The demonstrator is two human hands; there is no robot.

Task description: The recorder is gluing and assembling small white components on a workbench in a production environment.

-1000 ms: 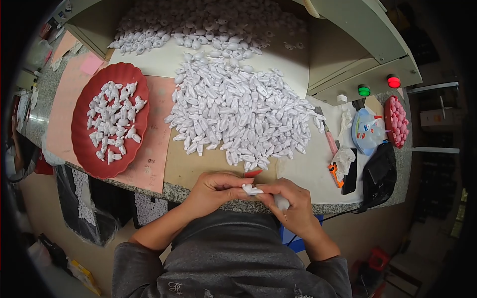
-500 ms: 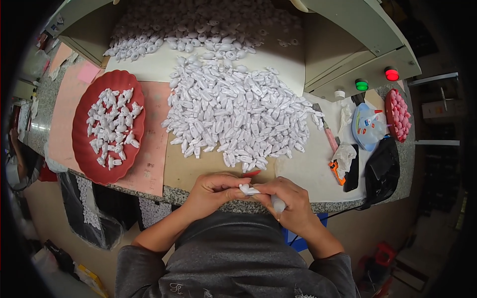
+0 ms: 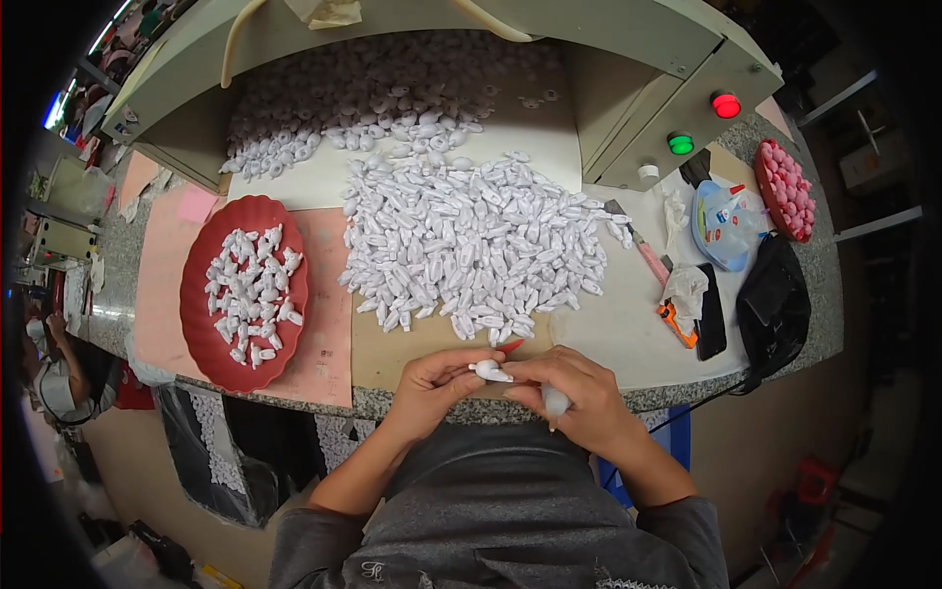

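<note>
My left hand (image 3: 439,386) pinches a small white plastic figure (image 3: 491,371) between thumb and fingertips, just off the table's front edge. Closed beside it, my right hand (image 3: 579,398) has its fingertips at the figure's right end. A translucent squeeze bottle (image 3: 556,401) is tucked in the right palm, mostly hidden by the fingers. A red pointed tip (image 3: 509,346) shows beyond the fingers, seemingly the bottle's nozzle. Ahead of both hands spreads a large heap of white plastic pieces (image 3: 471,245). To the left, a red scalloped tray (image 3: 199,324) carries several white animal-like figures (image 3: 253,285).
A grey-green machine housing (image 3: 628,118) arches over more white parts at the back, with red and green lamps. At right lie a cutter knife (image 3: 648,257), a phone (image 3: 708,312), a black bag (image 3: 775,304), a blue dish (image 3: 721,226) and a bowl of pink pieces (image 3: 785,191).
The camera view has shifted, so the table appears lower in the picture. The white figure has turned slightly between my fingers, showing more of its body. Both hands keep their holds.
</note>
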